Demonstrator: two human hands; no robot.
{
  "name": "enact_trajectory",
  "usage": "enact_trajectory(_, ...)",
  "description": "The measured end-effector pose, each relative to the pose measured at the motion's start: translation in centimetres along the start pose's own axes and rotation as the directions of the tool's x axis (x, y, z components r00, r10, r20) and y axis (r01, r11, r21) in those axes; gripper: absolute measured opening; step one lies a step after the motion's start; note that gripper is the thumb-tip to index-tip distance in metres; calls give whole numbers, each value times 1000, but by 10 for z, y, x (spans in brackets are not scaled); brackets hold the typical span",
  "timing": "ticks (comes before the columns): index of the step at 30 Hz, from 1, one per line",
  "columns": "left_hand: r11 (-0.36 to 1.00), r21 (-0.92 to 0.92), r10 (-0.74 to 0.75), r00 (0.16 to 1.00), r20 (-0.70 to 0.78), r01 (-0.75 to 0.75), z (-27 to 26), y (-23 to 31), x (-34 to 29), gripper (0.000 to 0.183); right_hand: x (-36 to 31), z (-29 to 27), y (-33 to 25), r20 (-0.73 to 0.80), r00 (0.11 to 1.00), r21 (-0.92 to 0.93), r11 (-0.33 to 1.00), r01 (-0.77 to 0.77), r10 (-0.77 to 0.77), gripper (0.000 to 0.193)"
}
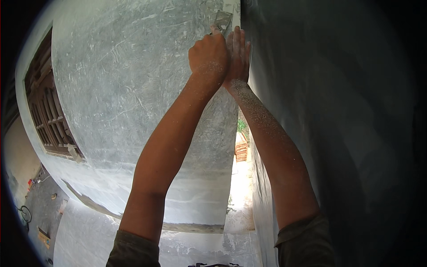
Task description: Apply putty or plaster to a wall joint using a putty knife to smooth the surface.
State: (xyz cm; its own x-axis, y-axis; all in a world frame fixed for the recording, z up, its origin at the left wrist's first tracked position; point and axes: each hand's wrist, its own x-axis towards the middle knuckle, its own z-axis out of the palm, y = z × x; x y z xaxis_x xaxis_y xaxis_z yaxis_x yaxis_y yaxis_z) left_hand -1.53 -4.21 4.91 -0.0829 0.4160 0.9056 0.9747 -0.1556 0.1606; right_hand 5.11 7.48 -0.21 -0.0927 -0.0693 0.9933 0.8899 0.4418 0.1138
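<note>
My left hand [208, 54] is raised high against the grey plastered wall [133, 89], closed in a fist around a putty knife. The flat metal blade of the putty knife [223, 19] shows above the thumb, near the wall's upright edge; its handle is hidden in the hand. Right beside it, touching or nearly touching, my right hand [239, 58] lies along that edge with fingers stretched upward and nothing visible in it. Pale dust coats the right wrist and fingers.
A dark wall surface [356, 133] fills the right side. Between it and the plastered wall, a bright narrow gap shows stacked reddish bricks or tiles [241, 152] outside. At left is a brown wooden window [48, 111]. Small items, including a yellowish box [43, 238], lie on the floor.
</note>
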Motion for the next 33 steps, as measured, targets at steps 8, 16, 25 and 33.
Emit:
enact_trajectory(8, 999, 12, 30, 996, -79, -29, -1, 4, 26, 37, 0, -2, -5, 12, 1000, 70, 998, 5, -6, 75)
enact_trajectory(16, 999, -34, 30, 995, -91, -34, -1, -1, 28, 36, 2, -8, -11, 30, 1000, 203, 979, -10, 4, 75)
enact_trajectory(25, 992, -117, -58, 998, -26, 55, 4, 17, 9, 35, -1, -4, 3, 61, 998, 40, 999, 1, -4, 75)
enact_trajectory(33, 999, -25, 29, 996, -79, -31, -3, 13, 39, 50, -2, -5, -4, 75, 997, 78, 997, 5, -10, 76)
